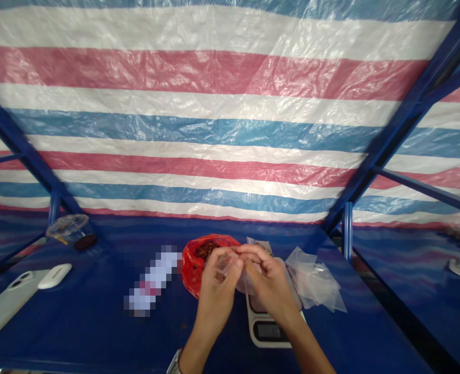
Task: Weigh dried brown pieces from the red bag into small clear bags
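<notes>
My left hand [219,278] and my right hand [264,275] meet in front of me, fingers closed on a small clear plastic bag [244,283]. Its top edge is pinched between both sets of fingertips. Just behind my left hand lies a red plastic bag [193,270], open at the top, with dark brown dried pieces [206,250] inside. Under and beside my right hand sits a white kitchen scale [255,332], its display facing me but too dim to read. My hands hide part of the scale and of the red bag.
Several clear zip bags [318,283] lie right of the scale. To the left are a blurred-out item [152,283], a phone [12,298], a white earbud case [54,276] and a clear plastic container [68,227]. Blue metal posts [389,135] frame a striped tarp [214,124] behind the blue table [109,337].
</notes>
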`<state>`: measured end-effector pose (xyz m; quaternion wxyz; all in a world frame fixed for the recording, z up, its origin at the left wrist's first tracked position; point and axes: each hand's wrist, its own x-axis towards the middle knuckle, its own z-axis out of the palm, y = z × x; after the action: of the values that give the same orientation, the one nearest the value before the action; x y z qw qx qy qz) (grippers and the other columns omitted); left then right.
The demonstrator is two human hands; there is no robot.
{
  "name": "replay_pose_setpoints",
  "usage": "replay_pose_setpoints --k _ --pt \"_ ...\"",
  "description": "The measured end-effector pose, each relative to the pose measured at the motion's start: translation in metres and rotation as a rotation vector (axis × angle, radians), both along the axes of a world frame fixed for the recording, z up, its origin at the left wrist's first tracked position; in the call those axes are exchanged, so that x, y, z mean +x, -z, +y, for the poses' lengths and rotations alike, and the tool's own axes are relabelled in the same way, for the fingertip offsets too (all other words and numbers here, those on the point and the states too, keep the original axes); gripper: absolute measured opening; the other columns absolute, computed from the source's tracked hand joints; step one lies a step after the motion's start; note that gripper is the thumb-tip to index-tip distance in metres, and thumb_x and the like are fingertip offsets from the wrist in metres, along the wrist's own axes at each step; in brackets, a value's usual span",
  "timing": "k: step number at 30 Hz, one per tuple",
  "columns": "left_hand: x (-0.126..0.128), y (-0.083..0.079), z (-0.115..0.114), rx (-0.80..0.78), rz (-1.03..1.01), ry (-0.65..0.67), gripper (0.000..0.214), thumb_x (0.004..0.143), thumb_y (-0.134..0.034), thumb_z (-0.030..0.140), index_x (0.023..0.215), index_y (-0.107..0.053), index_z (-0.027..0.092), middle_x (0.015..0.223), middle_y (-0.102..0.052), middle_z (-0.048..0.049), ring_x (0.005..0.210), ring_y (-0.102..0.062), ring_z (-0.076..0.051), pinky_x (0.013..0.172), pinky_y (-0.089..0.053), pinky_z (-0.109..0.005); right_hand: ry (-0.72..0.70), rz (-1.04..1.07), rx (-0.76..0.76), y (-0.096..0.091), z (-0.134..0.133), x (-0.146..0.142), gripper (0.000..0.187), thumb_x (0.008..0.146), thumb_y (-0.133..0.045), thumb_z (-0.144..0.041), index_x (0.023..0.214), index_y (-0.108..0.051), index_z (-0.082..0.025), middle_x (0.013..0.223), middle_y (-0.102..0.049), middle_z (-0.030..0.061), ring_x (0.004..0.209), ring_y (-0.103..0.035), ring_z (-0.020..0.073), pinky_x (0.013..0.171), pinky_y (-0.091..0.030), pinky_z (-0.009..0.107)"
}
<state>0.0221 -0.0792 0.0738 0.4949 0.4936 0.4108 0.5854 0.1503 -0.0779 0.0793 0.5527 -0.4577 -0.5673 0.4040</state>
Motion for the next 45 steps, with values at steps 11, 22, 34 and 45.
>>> replay_pose_setpoints --k 11,22,34,45 --pt "-0.076 0.016 0.036 -0.204 0.657 -0.539 0.025 0.083 -0.069 0.037 0.094 -0.056 0.019 0.084 -0.066 -0.0048 0.073 -0.064 -0.022 0.070 -0.050 -0.034 0.015 -0.668 0.271 0.026 0.010 -0.034 0.026 0.100 -0.052 -0.013 0.110 -0.073 -0.024 0.111 -0.077 0.0052 0.106 -0.068 0.0228 0.098 -0.050 0.039" --pt "-0.075 0.040 0.039 -0.168 1.023 -0.343 0.017 0.084 -0.055 0.012 0.094 -0.049 0.023 0.082 -0.067 -0.0055 0.085 -0.065 -0.026 0.077 -0.044 -0.034 0.000 -1.118 0.087 0.042 0.041 -0.050 0.036 0.095 -0.060 -0.019 0.130 -0.070 -0.020 0.126 -0.073 0.0115 0.120 -0.061 0.0318 0.107 -0.041 0.048" --pt "-0.074 0.049 0.052 -0.136 0.626 -0.354 0.010 0.076 -0.056 0.025 0.084 -0.051 0.023 0.070 -0.054 0.0041 0.066 -0.056 -0.019 0.067 -0.042 -0.030 0.090 -1.060 0.011 0.048 0.044 -0.037 0.041 0.093 -0.056 -0.011 0.132 -0.068 -0.021 0.125 -0.074 0.0093 0.121 -0.060 0.0317 0.104 -0.040 0.048" --pt "-0.073 0.056 0.053 -0.175 0.642 -0.286 0.008 0.076 -0.054 0.022 0.084 -0.052 0.022 0.072 -0.055 0.0028 0.068 -0.056 -0.018 0.069 -0.042 -0.031 0.066 -1.038 0.050 0.051 0.042 -0.039 0.031 0.091 -0.064 -0.014 0.118 -0.073 -0.024 0.120 -0.072 0.0071 0.120 -0.058 0.0290 0.103 -0.040 0.044"
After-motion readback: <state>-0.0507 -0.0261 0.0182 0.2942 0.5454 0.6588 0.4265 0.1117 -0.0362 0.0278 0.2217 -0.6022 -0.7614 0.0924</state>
